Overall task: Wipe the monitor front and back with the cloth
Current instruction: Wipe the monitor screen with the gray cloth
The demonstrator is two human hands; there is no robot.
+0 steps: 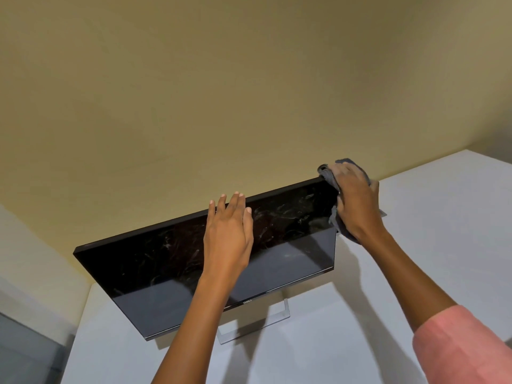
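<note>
A plain tan wall [221,92] fills most of the view, top and far. Below it is a white bench [443,231] that runs from the near left round to the far right.

The monitor [171,273] stands on the bench in the middle of the scene, dark screen facing the camera and switched off, with smudgy streaks all over the upper half of the glass. It sits skewed, its left end nearer and lower in the picture, its right end farther and higher. A thin silver stand [285,314] shows under its lower edge, resting on the bench.

A pink sleeve [460,347] covers the right arm at the near right corner; the left arm is bare.

The left hand [228,234] lies flat against the front of the screen near the top edge, fingers [235,202] spread a bit and straight, tips reaching just past the top rim. It isn't gripping anything, just pressed open on the glass.

The right hand [357,200] is at the monitor's upper right corner, closed around a bunched grey cloth [328,176]. The cloth wraps over that corner and hangs down the right edge, touching the frame.
</note>
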